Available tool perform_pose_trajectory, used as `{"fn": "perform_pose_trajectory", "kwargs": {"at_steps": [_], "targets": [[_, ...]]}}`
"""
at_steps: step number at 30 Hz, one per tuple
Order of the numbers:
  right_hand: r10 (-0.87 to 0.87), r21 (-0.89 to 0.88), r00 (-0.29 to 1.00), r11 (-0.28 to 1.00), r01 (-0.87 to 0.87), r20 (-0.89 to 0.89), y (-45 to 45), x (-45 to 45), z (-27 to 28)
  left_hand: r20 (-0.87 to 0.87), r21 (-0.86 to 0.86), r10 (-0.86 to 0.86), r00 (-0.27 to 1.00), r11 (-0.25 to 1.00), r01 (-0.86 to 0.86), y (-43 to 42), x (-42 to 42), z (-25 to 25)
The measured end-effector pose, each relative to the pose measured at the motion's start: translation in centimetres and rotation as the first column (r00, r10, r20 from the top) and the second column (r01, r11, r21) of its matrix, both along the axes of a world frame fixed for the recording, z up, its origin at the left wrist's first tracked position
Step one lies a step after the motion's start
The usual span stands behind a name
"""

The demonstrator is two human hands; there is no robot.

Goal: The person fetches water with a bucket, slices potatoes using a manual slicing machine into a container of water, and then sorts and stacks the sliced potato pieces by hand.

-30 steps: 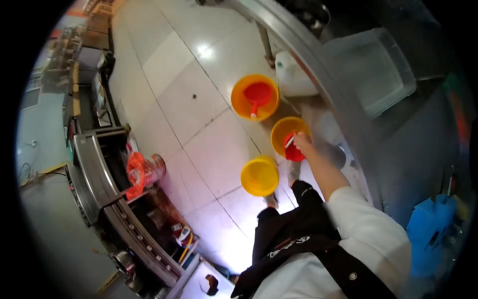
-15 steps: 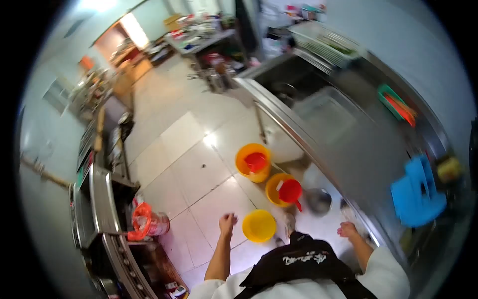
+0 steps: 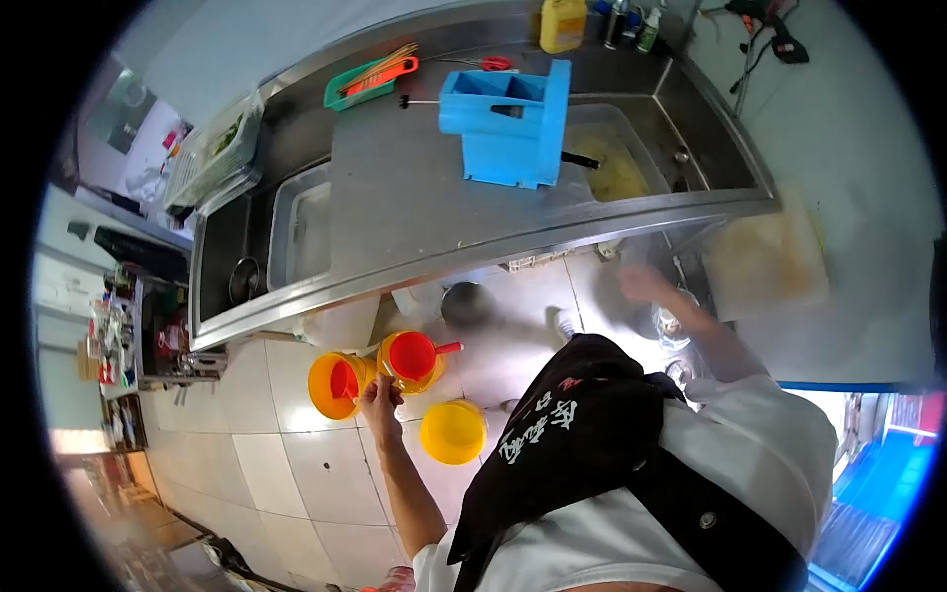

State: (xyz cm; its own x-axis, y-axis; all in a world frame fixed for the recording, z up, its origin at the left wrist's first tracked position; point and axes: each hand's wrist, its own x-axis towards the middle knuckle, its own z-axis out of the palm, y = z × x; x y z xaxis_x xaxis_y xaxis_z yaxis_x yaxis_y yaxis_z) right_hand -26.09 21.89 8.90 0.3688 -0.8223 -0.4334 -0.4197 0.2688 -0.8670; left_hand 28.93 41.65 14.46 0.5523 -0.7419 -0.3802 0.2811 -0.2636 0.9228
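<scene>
My left hand [image 3: 381,399], fingers curled, is in front of the yellow buckets on the floor; whether it holds anything is too small to tell. Just above it, a red scoop [image 3: 412,354] with its handle pointing right rests in one yellow bucket [image 3: 437,379]. Another yellow bucket [image 3: 318,386] at the left has a red scoop [image 3: 343,379] inside. Nearer my body stands a third yellow bucket [image 3: 453,432]. My right hand [image 3: 646,284], blurred by motion, is below the sink's front edge, above the floor; its fingers are smeared.
Above the buckets runs a steel sink counter [image 3: 395,217]. On it are a blue plastic device [image 3: 505,123], a green basket [image 3: 360,87] and a yellow jug [image 3: 562,25]. Clear tubs sit in both basins. A metal bowl [image 3: 468,306] is on the floor beneath the counter.
The view has swung right toward the sink counter. My right hand had let go of the red scoop by the middle frame and is now farther right. My left hand is now beside the buckets.
</scene>
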Motion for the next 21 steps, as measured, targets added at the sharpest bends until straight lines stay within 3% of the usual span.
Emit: {"fn": "perform_pose_trajectory", "kwargs": {"at_steps": [3, 6, 9, 12, 14, 17, 18, 21], "targets": [[-0.018, -0.38, 0.966, 0.921, -0.083, -0.256, -3.2, 2.0, 2.6, 0.084, 0.026, 0.017, 0.996, 0.999, -0.019, -3.6, -1.3, 2.0], [-0.102, -0.43, 0.96, 0.902, -0.021, -0.26, -7.9, 3.6, 7.6, 0.214, -0.006, -0.079, 0.974, 0.997, 0.083, -8.9, -2.3, 3.7], [-0.203, -0.66, 0.938, 0.75, -0.035, -0.281, -13.1, 4.3, 11.5, 0.228, -0.03, -0.027, 0.973, 0.999, 0.035, -16.9, -6.8, 6.4], [-0.255, -0.771, 0.902, 0.626, -0.121, -0.348, -18.0, 5.8, 13.9, 0.378, -0.025, -0.178, 0.909, 0.979, 0.202, -25.4, -10.9, 8.6], [-0.083, -0.725, 0.915, 0.641, -0.254, -0.394, -21.5, 7.0, 11.5, 0.494, -0.022, -0.208, 0.844, 0.967, 0.252, -31.1, -14.1, 10.3], [0.143, -0.39, 0.795, 0.811, -0.435, -0.589, -23.9, 9.5, 9.8, 0.573, -0.142, -0.194, 0.796, 0.933, 0.33, -37.5, -17.3, 10.6], [0.16, -0.439, 0.838, 0.792, -0.425, -0.522, -24.3, 9.1, 9.5, 0.609, -0.206, -0.144, 0.78, 0.921, 0.331, -39.1, -18.6, 11.0], [0.224, -0.527, 0.918, 0.763, -0.374, -0.327, -25.1, 7.9, 9.9, 0.762, -0.127, -0.151, 0.63, 0.919, 0.374, -42.6, -20.2, 11.2]]}}
